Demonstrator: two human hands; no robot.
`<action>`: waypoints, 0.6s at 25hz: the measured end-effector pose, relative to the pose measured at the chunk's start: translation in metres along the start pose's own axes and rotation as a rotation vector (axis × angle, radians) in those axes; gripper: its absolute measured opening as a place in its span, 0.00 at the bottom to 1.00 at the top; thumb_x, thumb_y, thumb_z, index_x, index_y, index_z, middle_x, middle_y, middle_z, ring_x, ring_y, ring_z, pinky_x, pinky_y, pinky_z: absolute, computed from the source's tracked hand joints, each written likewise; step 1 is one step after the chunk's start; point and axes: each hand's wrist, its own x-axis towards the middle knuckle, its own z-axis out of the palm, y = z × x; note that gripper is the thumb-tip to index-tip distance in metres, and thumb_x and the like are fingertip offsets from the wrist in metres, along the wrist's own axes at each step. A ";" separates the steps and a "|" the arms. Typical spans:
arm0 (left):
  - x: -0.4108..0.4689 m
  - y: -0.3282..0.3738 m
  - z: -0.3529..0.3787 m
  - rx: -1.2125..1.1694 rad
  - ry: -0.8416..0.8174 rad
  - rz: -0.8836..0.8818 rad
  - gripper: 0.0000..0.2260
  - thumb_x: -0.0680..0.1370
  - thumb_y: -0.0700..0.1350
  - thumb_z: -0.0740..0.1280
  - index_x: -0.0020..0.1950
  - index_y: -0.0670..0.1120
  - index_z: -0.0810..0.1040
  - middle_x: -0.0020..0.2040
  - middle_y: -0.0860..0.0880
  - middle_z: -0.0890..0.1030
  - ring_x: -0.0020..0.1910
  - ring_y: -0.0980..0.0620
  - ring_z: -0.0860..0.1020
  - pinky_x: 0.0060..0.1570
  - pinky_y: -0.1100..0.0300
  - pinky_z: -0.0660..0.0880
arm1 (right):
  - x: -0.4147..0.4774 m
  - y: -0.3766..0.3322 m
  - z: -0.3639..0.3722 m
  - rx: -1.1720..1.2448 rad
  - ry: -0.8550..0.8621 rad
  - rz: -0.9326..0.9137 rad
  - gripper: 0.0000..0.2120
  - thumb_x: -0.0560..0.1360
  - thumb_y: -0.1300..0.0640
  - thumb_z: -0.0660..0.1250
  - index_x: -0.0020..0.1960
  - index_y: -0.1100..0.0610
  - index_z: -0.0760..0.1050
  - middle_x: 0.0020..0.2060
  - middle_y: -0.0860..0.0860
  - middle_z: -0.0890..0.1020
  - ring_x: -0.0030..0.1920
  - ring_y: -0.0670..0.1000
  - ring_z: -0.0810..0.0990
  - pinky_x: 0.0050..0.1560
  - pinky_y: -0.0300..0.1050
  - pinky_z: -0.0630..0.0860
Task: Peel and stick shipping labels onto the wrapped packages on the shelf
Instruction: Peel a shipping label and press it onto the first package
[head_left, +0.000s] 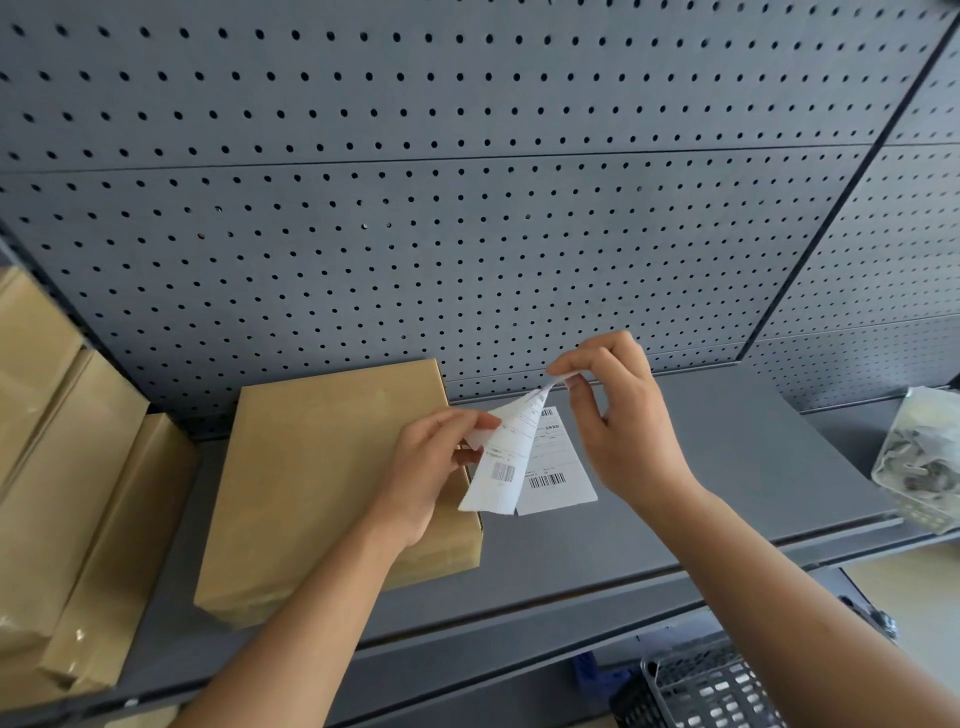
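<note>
At the far left of the grey shelf (727, 467) you have a row of wrapped packages (62, 467) in brown paper, leaning against one another. Just beside them, one more brown package (322, 478) lies flat on the shelf, its back edge close to the pegboard (467, 182).

Your left hand (431, 478) hovers over the right edge of that flat package. Its thumb and fingers are closed in a pinch on the left edge of a white shipping label (501, 467), which hangs in the air between your hands with its barcode facing you. A second white sheet (556, 467), also printed with a barcode, shows right behind it; it appears to be lying flat on the shelf just right of the package, though it could be the backing of the held label, and the view does not settle that.

Your right hand (618, 415) is raised a little higher, in front of the bottom of the pegboard. Its thumb and forefinger are pinched on the top corner of the held label, with the other fingers curled loosely and holding nothing else.

Further right, at the shelf's end, sits a clear plastic bag (919, 457) with dark small items inside, too blurred to name. Below the shelf at the lower right, a grey mesh basket (701, 691) shows.
</note>
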 end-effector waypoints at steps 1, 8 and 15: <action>0.000 0.000 0.000 0.010 -0.027 0.013 0.11 0.82 0.45 0.66 0.47 0.43 0.86 0.45 0.47 0.86 0.40 0.54 0.80 0.37 0.65 0.75 | 0.000 -0.001 0.000 -0.002 -0.002 0.007 0.10 0.78 0.68 0.63 0.52 0.57 0.79 0.50 0.49 0.74 0.53 0.53 0.76 0.48 0.43 0.74; 0.005 -0.011 -0.003 0.122 0.016 0.021 0.11 0.72 0.45 0.78 0.51 0.50 0.81 0.51 0.38 0.86 0.47 0.38 0.82 0.53 0.43 0.77 | 0.003 -0.005 -0.007 0.027 0.054 0.036 0.11 0.77 0.71 0.61 0.52 0.59 0.79 0.50 0.50 0.73 0.51 0.51 0.76 0.48 0.32 0.71; 0.010 -0.021 0.007 0.480 0.013 0.095 0.10 0.75 0.40 0.75 0.52 0.51 0.78 0.47 0.45 0.79 0.37 0.52 0.74 0.35 0.67 0.70 | 0.010 -0.008 -0.022 0.022 0.135 0.029 0.14 0.76 0.74 0.60 0.51 0.60 0.79 0.50 0.51 0.72 0.51 0.46 0.73 0.50 0.27 0.67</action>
